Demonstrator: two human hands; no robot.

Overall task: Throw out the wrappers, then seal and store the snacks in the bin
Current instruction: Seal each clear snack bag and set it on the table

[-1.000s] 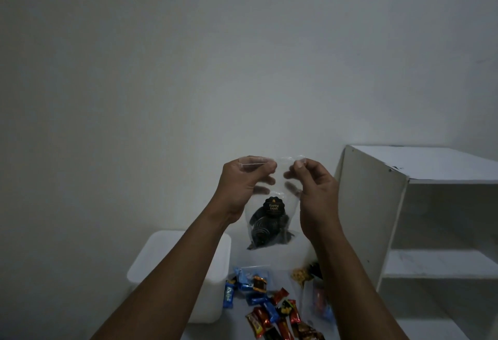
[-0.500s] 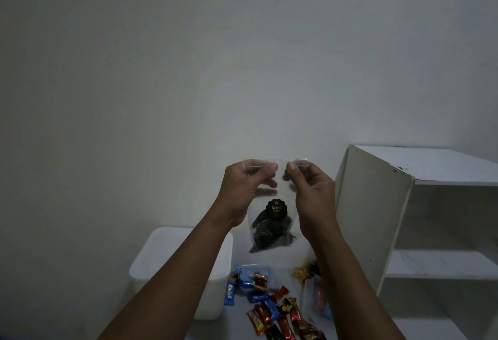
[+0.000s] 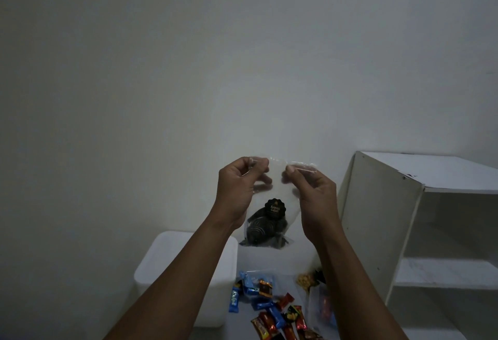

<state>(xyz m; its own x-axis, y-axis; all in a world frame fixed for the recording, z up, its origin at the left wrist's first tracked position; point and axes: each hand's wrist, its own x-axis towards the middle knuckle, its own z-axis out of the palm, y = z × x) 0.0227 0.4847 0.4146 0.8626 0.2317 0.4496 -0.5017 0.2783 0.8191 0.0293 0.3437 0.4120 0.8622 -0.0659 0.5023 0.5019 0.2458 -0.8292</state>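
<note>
I hold a clear zip bag [image 3: 275,178] up in front of the wall; dark round snacks with a black label [image 3: 265,225] sit in its bottom. My left hand [image 3: 238,191] pinches the bag's top edge at its left end. My right hand [image 3: 312,194] pinches the same top edge towards its right end. Below the hands stands a white bin [image 3: 172,261] on the floor at the left. Loose blue, red and orange wrapped snacks [image 3: 272,310] lie scattered to the right of the bin.
A white open shelf unit [image 3: 382,215] stands at the right, close to my right arm. Another clear bag with snacks [image 3: 320,304] lies by its foot. A plain white wall fills the background.
My right hand has slid to the right along the bag's top edge, away from the left hand. The bag hangs in much the same place.
</note>
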